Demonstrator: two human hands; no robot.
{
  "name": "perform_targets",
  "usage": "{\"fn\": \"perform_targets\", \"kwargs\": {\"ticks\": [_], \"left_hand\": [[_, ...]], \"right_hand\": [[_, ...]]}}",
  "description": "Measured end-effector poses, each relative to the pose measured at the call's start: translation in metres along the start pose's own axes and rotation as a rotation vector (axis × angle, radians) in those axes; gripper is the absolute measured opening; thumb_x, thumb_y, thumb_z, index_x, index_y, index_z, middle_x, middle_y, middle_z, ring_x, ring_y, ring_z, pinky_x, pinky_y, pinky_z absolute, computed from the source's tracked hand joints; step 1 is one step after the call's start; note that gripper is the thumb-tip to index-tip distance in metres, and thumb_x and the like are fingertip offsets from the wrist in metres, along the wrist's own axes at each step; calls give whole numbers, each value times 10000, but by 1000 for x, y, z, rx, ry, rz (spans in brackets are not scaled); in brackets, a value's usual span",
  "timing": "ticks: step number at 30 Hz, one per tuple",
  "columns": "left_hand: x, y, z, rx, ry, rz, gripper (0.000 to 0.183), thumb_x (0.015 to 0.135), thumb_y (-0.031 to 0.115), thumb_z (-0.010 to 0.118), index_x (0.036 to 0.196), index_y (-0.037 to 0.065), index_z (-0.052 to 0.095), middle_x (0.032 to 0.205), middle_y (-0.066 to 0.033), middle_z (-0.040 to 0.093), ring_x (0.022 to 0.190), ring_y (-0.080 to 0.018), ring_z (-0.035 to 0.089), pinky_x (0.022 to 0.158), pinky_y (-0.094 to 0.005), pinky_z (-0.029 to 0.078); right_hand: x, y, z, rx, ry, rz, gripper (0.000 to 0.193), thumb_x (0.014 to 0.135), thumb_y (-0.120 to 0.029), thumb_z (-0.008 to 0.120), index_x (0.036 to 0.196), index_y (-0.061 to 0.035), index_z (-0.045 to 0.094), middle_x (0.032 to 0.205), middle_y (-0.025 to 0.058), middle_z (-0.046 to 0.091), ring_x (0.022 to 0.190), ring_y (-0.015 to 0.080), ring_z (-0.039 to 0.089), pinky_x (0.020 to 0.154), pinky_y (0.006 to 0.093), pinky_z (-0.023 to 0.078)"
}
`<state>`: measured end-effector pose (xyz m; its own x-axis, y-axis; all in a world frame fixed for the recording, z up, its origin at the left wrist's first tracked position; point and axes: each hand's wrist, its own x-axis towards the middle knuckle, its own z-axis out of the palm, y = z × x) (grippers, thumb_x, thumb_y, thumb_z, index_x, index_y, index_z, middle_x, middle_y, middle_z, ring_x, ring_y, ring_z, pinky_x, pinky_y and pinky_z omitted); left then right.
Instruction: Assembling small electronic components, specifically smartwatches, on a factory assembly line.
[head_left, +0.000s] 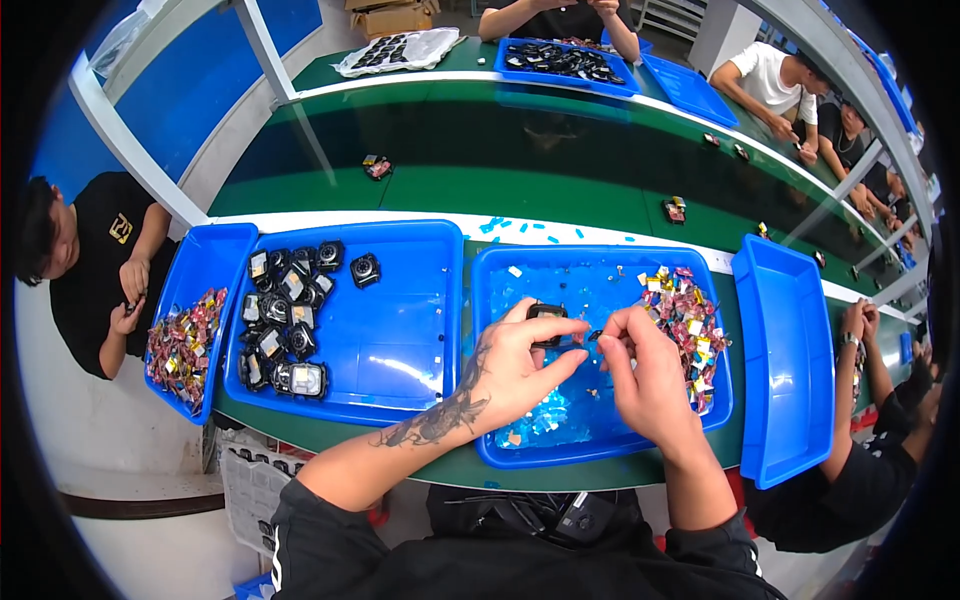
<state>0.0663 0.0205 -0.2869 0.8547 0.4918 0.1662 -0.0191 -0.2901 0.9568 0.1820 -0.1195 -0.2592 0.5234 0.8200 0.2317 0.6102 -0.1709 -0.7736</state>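
Over the blue tray [600, 458] in front of me, my left hand [522, 362] holds a small black square device casing [546, 318] between thumb and fingers. Close to its right side, my right hand [648, 378] has thumb and fingertips pinched together. A tiny dark piece [597, 335] shows at those fingertips; its kind is too small to tell. Behind my right hand, in the same tray, lies a heap of small pink, yellow and silver parts [688, 325]. Bits of blue film and white scraps [550, 420] are scattered on the tray's bottom.
To the left, a blue tray [400, 400] holds several black camera-like devices [290, 310]. Farther left stands a bin of small parts [188, 335]; at right, another blue bin [785, 360]. Beyond runs a green conveyor [500, 150] carrying a few devices [377, 167]. People work on both sides and opposite.
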Motion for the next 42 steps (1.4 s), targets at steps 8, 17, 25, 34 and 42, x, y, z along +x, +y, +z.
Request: {"fn": "perform_targets", "kwargs": {"ticks": [8, 17, 25, 34, 42], "left_hand": [[0, 0, -2, 76, -53, 26, 159, 800, 76, 757, 945, 22, 723, 897, -48, 602, 669, -67, 524, 579, -225, 429], [7, -2, -10, -394, -162, -169, 113, 880, 78, 694, 936, -20, 705, 835, -29, 642, 638, -54, 566, 552, -193, 439], [5, 5, -7, -524, -283, -247, 292, 956, 94, 585, 1240, 32, 564, 894, -31, 640, 674, -40, 536, 560, -185, 417], [6, -8, 1, -525, -98, -112, 414, 973, 16, 497, 1383, 13, 437, 1250, -104, 588, 1092, -142, 584, 898, -285, 495], [-2, -8, 4, -656, -182, -119, 453, 952, -30, 524, 1394, -29, 428, 1271, -129, 585, 1173, -179, 566, 983, -304, 477]], "right_hand": [[2, -1, 3, -90, 80, -160, 93, 870, 30, 590, 931, -2, 527, 771, 147, 576, 648, 313, 608, 582, 354, 484], [-3, 1, -8, -117, 53, -71, 283, 839, 39, 618, 1113, -30, 637, 954, 132, 626, 861, 253, 649, 677, 323, 524], [-9, 13, -4, 451, 91, -70, 183, 810, 54, 685, 977, -19, 703, 946, 97, 644, 875, 152, 628, 706, 244, 493], [-1, -11, 9, -188, 237, -218, 160, 756, 20, 729, 910, -17, 707, 802, 120, 662, 709, 267, 640, 633, 350, 495], [-3, -17, 9, -82, 294, -135, 165, 758, 27, 716, 911, -30, 694, 765, 85, 645, 641, 245, 582, 588, 344, 452]]}}
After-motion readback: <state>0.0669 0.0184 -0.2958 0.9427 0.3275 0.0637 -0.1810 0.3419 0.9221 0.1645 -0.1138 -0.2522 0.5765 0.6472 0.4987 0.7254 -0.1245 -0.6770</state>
